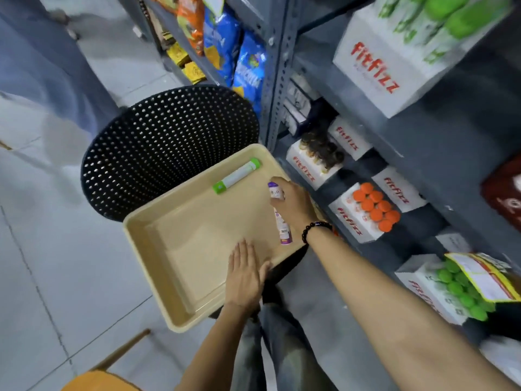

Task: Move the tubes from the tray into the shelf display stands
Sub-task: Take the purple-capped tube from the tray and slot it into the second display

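A beige tray (174, 249) rests on a black perforated chair. A green-capped white tube (236, 175) lies near the tray's far rim. My right hand (293, 204) is closed around a purple-capped tube (274, 189) at the tray's right side. A second purple tube (283, 228) shows just below that hand; I cannot tell whether the hand holds it too. My left hand (244, 275) lies flat on the tray's near right rim, fingers spread. White Fitfizz display stands sit on the shelf to the right: one with orange caps (375, 207), one with dark caps (321, 153), one with green caps (459, 289).
The black perforated chair (158, 142) stands against the grey metal shelf upright (277, 80). Snack bags (225, 43) fill the shelves further back. A larger Fitfizz box (394, 60) sits on the upper shelf. An orange seat (98, 382) is at the bottom left.
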A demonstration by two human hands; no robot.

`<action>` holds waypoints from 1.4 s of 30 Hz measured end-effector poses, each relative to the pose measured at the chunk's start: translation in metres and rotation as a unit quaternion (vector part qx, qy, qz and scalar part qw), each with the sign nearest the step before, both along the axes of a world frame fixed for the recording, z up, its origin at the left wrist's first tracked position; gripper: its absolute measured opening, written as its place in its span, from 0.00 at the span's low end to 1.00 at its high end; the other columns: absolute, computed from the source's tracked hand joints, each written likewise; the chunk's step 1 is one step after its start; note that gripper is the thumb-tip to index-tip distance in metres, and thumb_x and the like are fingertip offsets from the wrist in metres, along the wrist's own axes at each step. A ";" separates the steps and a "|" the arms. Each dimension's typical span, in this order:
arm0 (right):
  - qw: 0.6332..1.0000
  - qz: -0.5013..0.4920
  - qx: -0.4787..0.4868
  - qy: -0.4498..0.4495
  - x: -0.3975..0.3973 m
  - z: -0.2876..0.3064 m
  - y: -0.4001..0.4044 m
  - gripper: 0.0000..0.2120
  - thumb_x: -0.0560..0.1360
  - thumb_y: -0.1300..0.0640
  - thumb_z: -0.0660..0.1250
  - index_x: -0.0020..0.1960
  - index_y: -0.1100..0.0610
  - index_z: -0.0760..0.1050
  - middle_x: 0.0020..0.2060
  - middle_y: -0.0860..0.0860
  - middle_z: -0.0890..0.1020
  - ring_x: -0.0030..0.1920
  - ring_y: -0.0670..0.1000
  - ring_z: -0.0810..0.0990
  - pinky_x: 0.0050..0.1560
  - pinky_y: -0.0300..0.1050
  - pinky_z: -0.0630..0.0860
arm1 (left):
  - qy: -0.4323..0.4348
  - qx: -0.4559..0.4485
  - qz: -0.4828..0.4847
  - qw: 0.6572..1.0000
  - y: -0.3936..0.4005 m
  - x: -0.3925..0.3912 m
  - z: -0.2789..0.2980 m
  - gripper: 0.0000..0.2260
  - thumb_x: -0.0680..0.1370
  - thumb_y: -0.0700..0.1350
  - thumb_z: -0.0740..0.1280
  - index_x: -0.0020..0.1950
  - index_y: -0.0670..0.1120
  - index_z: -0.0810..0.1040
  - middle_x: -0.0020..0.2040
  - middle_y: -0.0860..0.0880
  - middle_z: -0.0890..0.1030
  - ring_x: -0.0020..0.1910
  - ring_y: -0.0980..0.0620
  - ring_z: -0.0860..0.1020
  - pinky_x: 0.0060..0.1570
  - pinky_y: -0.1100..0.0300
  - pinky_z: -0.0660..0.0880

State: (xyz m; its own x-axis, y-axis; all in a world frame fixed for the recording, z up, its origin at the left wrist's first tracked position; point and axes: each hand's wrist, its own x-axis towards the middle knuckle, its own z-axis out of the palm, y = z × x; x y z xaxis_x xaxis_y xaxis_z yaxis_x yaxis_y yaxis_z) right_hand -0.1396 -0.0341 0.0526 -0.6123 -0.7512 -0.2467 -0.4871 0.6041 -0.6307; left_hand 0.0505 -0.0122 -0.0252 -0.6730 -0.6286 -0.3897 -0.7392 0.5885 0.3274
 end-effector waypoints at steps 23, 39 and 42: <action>0.868 -0.338 -0.262 0.253 -0.143 0.269 0.259 0.17 0.67 0.54 0.70 0.56 0.48 0.76 0.42 0.49 0.83 0.40 0.52 0.81 0.45 0.48 0.79 | 0.244 -0.085 -0.291 0.921 0.085 -0.288 0.172 0.29 0.81 0.54 0.50 0.74 0.36 0.52 0.76 0.36 0.53 0.75 0.39 0.50 0.73 0.46 0.47; 0.936 -0.297 -0.126 0.142 -0.180 0.301 0.278 0.15 0.63 0.61 0.73 0.49 0.52 0.79 0.46 0.50 0.80 0.48 0.52 0.79 0.37 0.36 0.71 | 0.104 -0.155 -0.323 0.928 0.094 -0.303 0.161 0.29 0.81 0.57 0.42 0.75 0.40 0.42 0.77 0.39 0.45 0.75 0.41 0.43 0.73 0.47 0.42; 0.949 -0.260 -0.081 0.157 -0.180 0.310 0.278 0.15 0.64 0.65 0.72 0.48 0.51 0.80 0.47 0.49 0.79 0.49 0.52 0.76 0.39 0.38 0.72 | 0.092 -0.155 -0.330 0.927 0.094 -0.303 0.165 0.29 0.81 0.57 0.41 0.75 0.40 0.41 0.77 0.39 0.44 0.75 0.41 0.42 0.74 0.47 0.42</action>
State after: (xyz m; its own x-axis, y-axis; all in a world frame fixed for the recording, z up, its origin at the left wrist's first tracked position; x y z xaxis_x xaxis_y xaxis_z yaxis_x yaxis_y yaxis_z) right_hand -0.3192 0.2434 0.3625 -0.9347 -0.3403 0.1032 -0.3298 0.7213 -0.6091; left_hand -0.2523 0.0817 0.1395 -0.9878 -0.1195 -0.0994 -0.1337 0.9794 0.1512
